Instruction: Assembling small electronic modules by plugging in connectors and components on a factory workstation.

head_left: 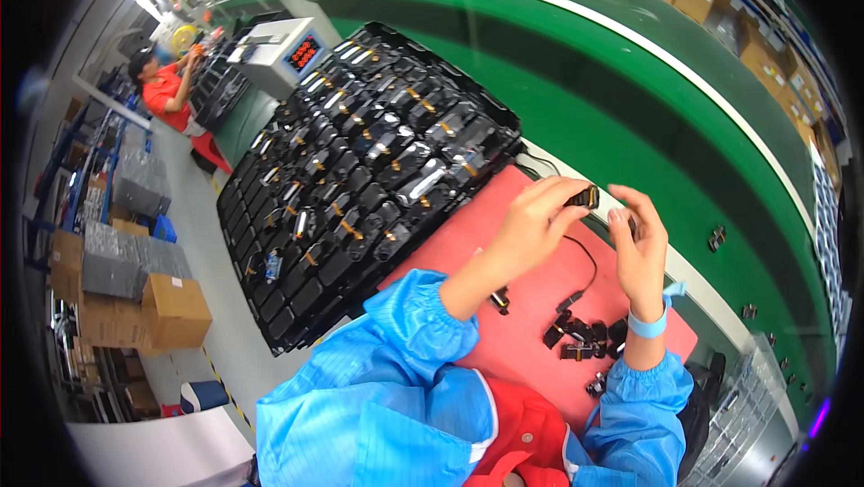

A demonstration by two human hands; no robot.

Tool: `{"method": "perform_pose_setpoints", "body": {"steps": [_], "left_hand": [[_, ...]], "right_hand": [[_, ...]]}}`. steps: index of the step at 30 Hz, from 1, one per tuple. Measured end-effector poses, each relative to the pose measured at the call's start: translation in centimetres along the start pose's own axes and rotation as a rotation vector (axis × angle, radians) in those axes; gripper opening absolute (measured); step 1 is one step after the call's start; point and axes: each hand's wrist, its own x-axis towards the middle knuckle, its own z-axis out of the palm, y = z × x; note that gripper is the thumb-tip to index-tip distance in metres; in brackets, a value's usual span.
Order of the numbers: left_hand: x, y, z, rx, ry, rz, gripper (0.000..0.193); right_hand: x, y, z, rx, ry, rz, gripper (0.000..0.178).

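Between the thumb and fingers of my left hand is a small black part with gold-coloured edging. My right hand is raised just beside it, fingers curled. Something dark shows between its thumb and fingers, too covered to make out. Both hands are above a pink-red mat. On the mat below lies a cluster of small black parts with gold bits, and a thin black cable ending in a plug lies near them. Another small dark part rests under my left forearm.
To the left stands a large black compartment tray with many black parts, some in shiny wrap. A box with a red digital display stands behind it. A green conveyor belt carries scattered small parts. A person in red works farther off.
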Motion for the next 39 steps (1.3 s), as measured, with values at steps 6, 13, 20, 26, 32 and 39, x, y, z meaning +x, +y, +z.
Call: {"method": "perform_pose_setpoints", "body": {"steps": [6,13,20,26,32,39], "left_hand": [[-0.3,0.3,-0.1,0.053,-0.216,0.244,0.024],[-0.2,0.7,0.2,0.052,-0.261,0.283,0.024],[-0.3,0.6,-0.1,0.069,-0.281,0.282,0.025],[0.0,0.4,0.0,0.102,-0.253,0.365,0.025],[-0.3,0.3,-0.1,0.12,-0.172,0.341,0.032],[-1.1,1.4,-1.5,0.418,-0.162,0.096,0.032]], "right_hand": [[0.4,-0.2,-1.5,0.271,-0.209,0.034,0.008],[0.3,-0.5,-2.5,0.284,-0.405,0.06,0.009],[0.3,-0.7,-2.4,0.263,-0.42,0.085,0.009],[0.2,-0.8,-2.5,0.237,-0.413,0.066,0.01],[0.4,-0.8,-2.2,0.299,-0.388,0.081,0.014],[0.9,1.4,-2.9,0.176,-0.42,0.039,0.018]]}}
